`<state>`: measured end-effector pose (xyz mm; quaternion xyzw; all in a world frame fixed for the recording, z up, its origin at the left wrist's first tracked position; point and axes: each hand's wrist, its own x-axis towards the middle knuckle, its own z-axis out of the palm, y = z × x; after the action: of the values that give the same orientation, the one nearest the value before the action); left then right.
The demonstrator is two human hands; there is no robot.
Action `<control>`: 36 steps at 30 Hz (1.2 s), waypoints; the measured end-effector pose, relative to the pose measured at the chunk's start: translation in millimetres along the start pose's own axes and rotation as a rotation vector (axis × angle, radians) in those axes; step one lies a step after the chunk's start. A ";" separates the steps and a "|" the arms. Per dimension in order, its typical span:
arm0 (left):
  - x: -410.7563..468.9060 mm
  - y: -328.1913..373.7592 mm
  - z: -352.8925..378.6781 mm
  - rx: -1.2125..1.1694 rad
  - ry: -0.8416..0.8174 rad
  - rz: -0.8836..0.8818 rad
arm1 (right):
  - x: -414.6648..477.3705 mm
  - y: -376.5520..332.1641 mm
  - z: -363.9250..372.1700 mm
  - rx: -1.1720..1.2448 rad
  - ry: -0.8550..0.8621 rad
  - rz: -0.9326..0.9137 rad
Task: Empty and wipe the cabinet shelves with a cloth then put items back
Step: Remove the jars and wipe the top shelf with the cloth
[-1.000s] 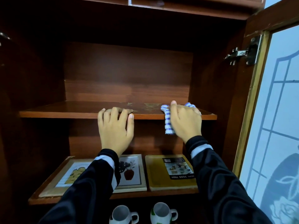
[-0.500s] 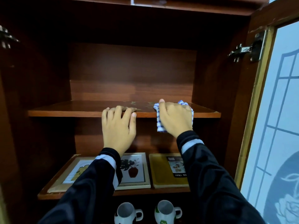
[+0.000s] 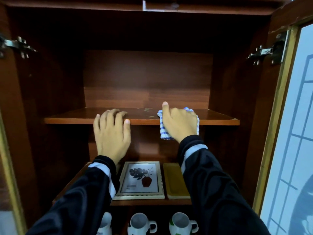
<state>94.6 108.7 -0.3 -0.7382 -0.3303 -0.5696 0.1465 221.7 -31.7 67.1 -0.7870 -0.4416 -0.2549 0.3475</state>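
**Right hand grips checked cloth at front lip of upper shelf: wipe in progress**

Right hand (image 3: 180, 123) holds the blue-and-white checked cloth (image 3: 163, 131) bunched under palm and fingers, thumb lifted clear. Part of the cloth lies on the upper shelf (image 3: 76, 118), and a tail hangs below the front edge. Left hand (image 3: 112, 133) rests on the same edge with nothing in it — fingers laid over the top, thumb against the front face.

Risks, as judged:
- Pale marks (image 3: 148, 112) sit on the shelf just left of the cloth. A light pass along the lip alone would likely leave them, and the deep rear of the shelf too.
- Hanging tail could snag on the edge and drag the cloth out of the grip.
- Leaning weight through the left hand might tip or unseat the shelf; its supports are not visible.
- Picture frame (image 3: 140, 179), yellow-brown tray (image 3: 174, 182) and mugs (image 3: 141, 223) sit on the lower levels, so dust pushed off the lip would fall onto them.

Change against the earlier frames: cloth and right hand have moved left along the edge, away from the right end — now close to the marks. Thumb stands higher. Left hand has stayed put. The right sleeve now covers the tray's label, and the left sleeve hides the second picture.
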 end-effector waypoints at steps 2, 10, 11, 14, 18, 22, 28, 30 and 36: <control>-0.3 -12.2 -4.4 0.013 -0.007 0.028 | 4.7 -5.8 10.4 -0.008 0.018 -0.071; -0.6 -14.9 -4.6 -0.050 0.008 0.047 | -3.8 -5.4 11.6 0.022 0.101 -0.096; -0.7 -14.8 -4.5 -0.056 0.005 0.043 | -4.3 -10.9 14.2 -0.033 0.126 -0.093; -0.1 -16.7 -6.6 -0.057 -0.015 0.052 | -2.2 -26.6 22.8 -0.110 0.090 -0.145; 1.3 -19.5 -10.0 -0.045 -0.047 0.076 | 8.4 -18.4 17.4 0.042 -0.061 -0.178; 1.2 -18.4 -11.2 -0.051 -0.060 0.073 | 1.3 -3.2 12.2 -0.011 0.057 -0.131; 1.6 -23.9 -15.7 -0.056 -0.102 0.117 | 3.6 -32.1 29.5 -0.121 0.040 -0.180; 1.7 -26.9 -17.7 -0.048 -0.108 0.144 | 0.0 -30.8 32.6 -0.040 0.025 -0.292; 3.0 -32.0 -21.6 -0.041 -0.150 0.193 | -1.0 -29.2 28.3 0.025 0.039 -0.158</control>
<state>58.0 120.5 4.1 -0.8101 -0.2558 -0.5027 0.1603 198.4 0.4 58.0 -0.7402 -0.4987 -0.2912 0.3444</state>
